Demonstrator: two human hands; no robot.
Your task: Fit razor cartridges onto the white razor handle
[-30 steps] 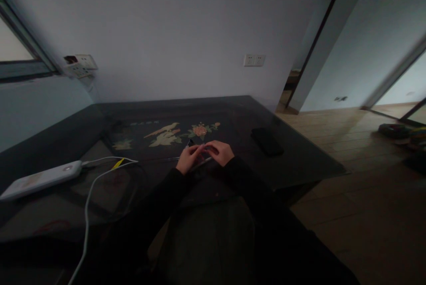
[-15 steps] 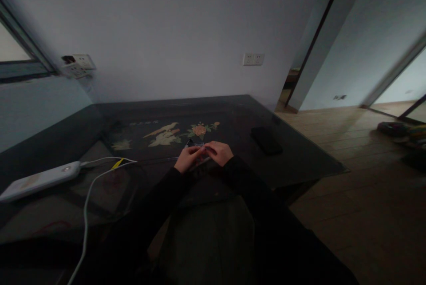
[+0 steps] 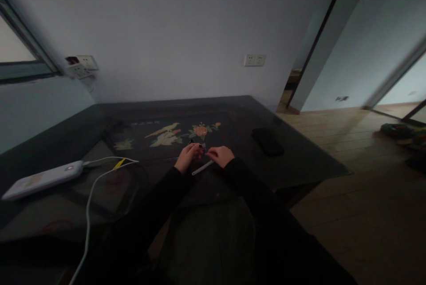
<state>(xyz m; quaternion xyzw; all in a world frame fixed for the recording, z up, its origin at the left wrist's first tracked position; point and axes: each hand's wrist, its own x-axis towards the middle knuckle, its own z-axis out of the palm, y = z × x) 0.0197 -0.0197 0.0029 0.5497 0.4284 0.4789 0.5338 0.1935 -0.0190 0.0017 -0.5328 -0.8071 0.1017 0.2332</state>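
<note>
My left hand (image 3: 187, 158) is closed at the middle of the dark table, its fingertips round a small dark object (image 3: 202, 146) with shiny edges, too small and dim to name. Just to its right, my right hand (image 3: 221, 155) is pinched, fingertips a short way from that object. Whatever the right fingers hold, if anything, cannot be made out. Below the two hands a narrow pale strip (image 3: 202, 168) slants across, its upper end close under my right hand; I cannot tell whether it touches the hand.
A white power bank (image 3: 45, 180) with a white cable (image 3: 89, 205) and yellow tag (image 3: 119, 164) lies at the left. To the right rests a black phone-like object (image 3: 268, 141). The glass-topped table (image 3: 299, 156) meets the wall behind; a bird-and-flower picture (image 3: 166, 136) shows in its top.
My hands have drawn slightly apart, the right moving a little right and down. The pale strip below them now shows more fully, and the small object in my left fingers is more visible.
</note>
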